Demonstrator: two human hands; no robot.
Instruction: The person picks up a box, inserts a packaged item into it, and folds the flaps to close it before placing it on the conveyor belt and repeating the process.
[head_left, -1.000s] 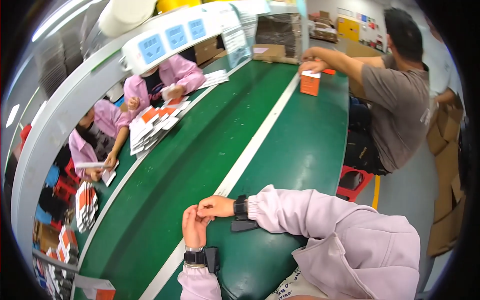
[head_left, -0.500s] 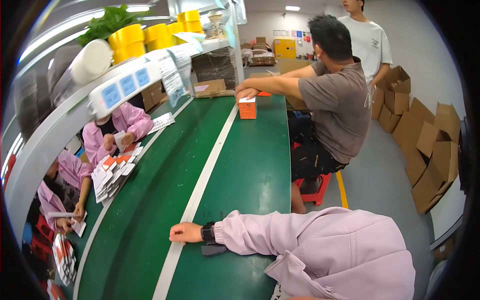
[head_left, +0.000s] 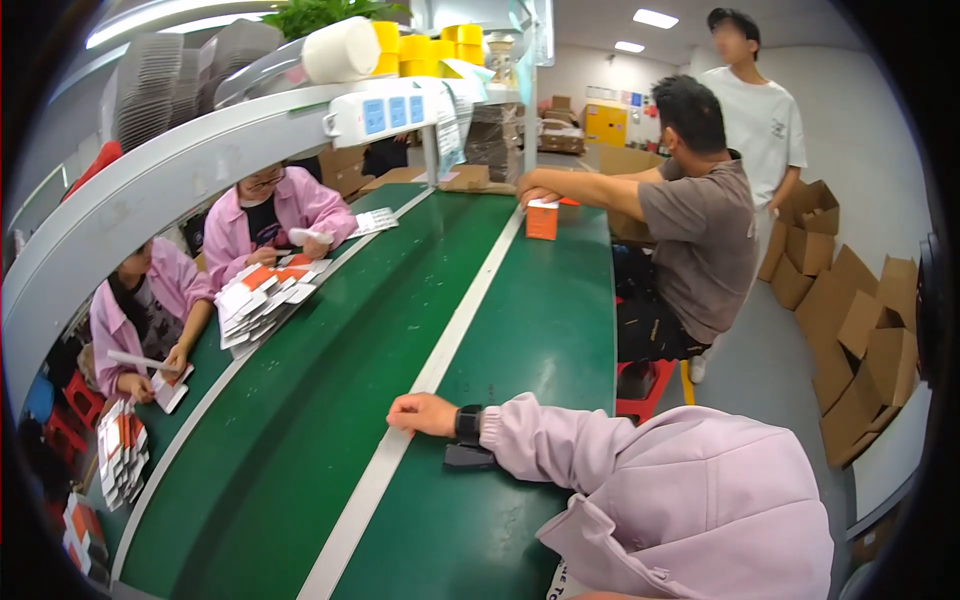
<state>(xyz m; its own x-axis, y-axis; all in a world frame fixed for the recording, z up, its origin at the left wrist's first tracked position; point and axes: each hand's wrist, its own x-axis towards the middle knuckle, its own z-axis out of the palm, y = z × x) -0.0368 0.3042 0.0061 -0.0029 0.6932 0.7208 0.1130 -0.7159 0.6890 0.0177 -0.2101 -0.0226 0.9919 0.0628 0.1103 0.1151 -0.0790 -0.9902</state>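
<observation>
My right hand (head_left: 421, 413) rests on the white strip (head_left: 436, 361) that runs along the green worktable (head_left: 330, 390). Its fingers are curled in, and nothing shows in them. A black wristband (head_left: 468, 424) with a dark block (head_left: 468, 457) circles the wrist, below a pale pink sleeve (head_left: 545, 440). My left hand is not in view. Farther up the table stands an orange and white box (head_left: 541, 221), under the folded arms of a seated person in a brown shirt (head_left: 700, 235).
Across the table, two people in pink jackets (head_left: 285, 215) handle flat cartons beside a carton pile (head_left: 265, 305). An overhead shelf (head_left: 230, 155) bears yellow tape rolls (head_left: 428, 55). Someone in a white shirt (head_left: 755, 120) stands behind the seated person. Open cardboard boxes (head_left: 870, 360) line the right wall.
My view has shifted, so the scene sits farther right. My right hand stays curled on the strip, slightly farther up it. Across the table, the far person's hands have lowered toward the cartons.
</observation>
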